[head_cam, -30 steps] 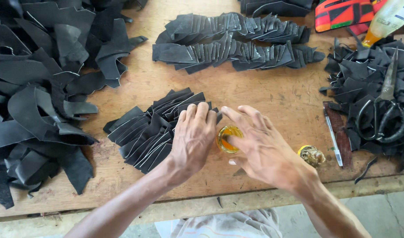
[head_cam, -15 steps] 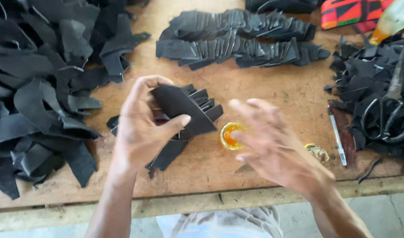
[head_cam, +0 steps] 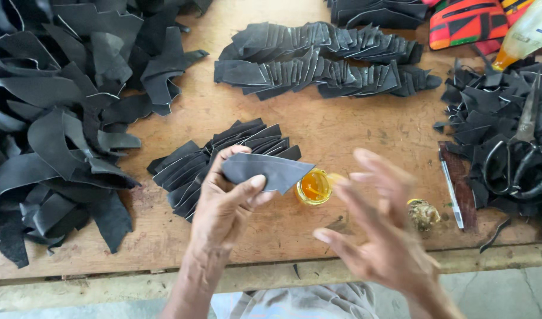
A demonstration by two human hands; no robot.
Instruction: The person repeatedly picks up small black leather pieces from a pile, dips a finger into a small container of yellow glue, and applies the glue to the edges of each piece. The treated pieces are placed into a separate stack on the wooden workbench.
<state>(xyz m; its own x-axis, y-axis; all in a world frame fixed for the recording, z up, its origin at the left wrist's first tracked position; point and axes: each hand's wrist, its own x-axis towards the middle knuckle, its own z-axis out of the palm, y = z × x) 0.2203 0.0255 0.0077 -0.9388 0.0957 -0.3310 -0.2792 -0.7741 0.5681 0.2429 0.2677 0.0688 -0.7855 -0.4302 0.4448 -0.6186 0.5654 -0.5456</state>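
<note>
Wooden workbench [head_cam: 354, 130] – heaped black offcuts [head_cam: 52, 124] at left, fanned rows of cut pieces [head_cam: 318, 65] at back. Left hand [head_cam: 224, 207] pinches one pointed black leather piece [head_cam: 265, 171] over a small stack [head_cam: 218, 156]. Right hand [head_cam: 383, 236] blurred, fingers spread, empty – beside a small jar of amber glue [head_cam: 313, 186].

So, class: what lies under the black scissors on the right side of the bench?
The scissors rest on a pile of black leather scraps. Whether the wooden bench is bare beneath that pile is hidden.
</note>
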